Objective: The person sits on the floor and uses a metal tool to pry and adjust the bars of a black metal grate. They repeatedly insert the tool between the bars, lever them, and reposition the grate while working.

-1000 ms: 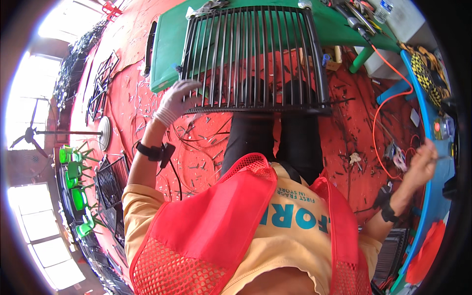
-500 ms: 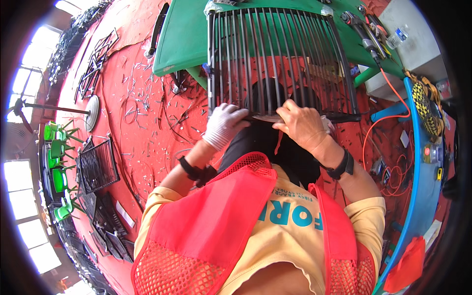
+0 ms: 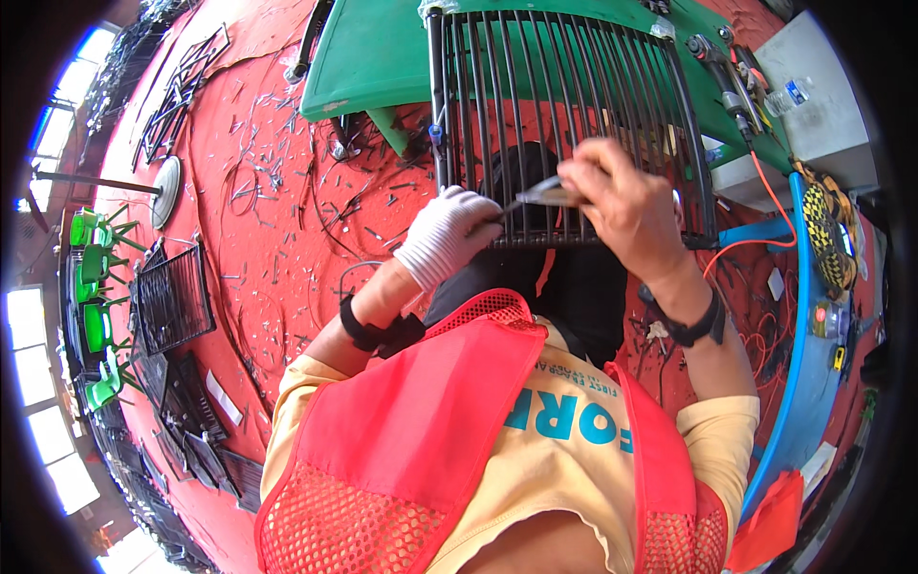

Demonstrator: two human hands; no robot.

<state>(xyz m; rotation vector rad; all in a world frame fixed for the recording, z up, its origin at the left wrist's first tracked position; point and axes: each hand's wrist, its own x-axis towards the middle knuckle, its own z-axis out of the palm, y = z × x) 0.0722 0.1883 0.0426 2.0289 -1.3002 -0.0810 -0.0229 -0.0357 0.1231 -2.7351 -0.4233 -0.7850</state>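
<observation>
A person in an orange mesh vest is leaning over a black metal grille of parallel bars (image 3: 574, 124), which is lying on a green plastic counter (image 3: 382, 57) with its near edge overhanging toward the person's lap. The left hand (image 3: 445, 234), wearing a white knit glove, is closing its grip on the grille's near edge bar. The bare right hand (image 3: 622, 206) is clamping its grip on a slim silver metal tool (image 3: 540, 194), pressing the tip against that same edge. The red floor (image 3: 258, 220), to the left, is lying open but littered with wire offcuts.
</observation>
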